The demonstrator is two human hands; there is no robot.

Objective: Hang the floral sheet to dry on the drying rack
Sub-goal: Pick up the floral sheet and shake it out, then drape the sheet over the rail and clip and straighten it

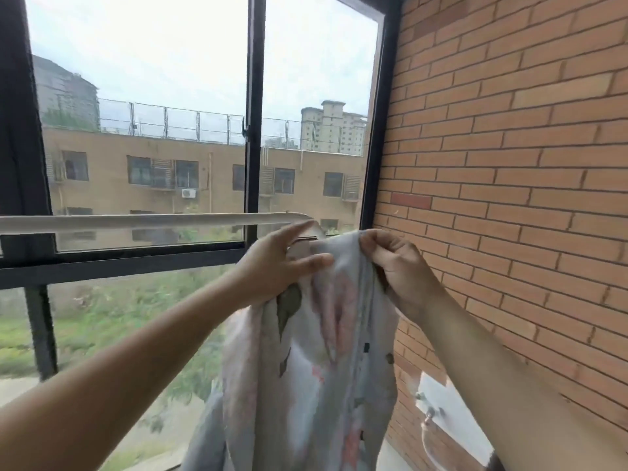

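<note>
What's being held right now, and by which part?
The floral sheet, by its bunched top: right hand pinches the upper edge, left hand grips the folds beside it.

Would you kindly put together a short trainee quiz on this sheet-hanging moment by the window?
1. True or false: the floral sheet already lies spread along the whole rail of the drying rack.
2. Multiple choice: what stands just beyond the right hand, on its right side? A) a brick wall B) a glass door C) a curtain
3. Fill in: the left hand and the right hand meet the sheet near the rail's ____ end, as seen in the picture.

Key: 1 false, the sheet hangs bunched and most of the rail is bare; 2 A; 3 right.
</note>
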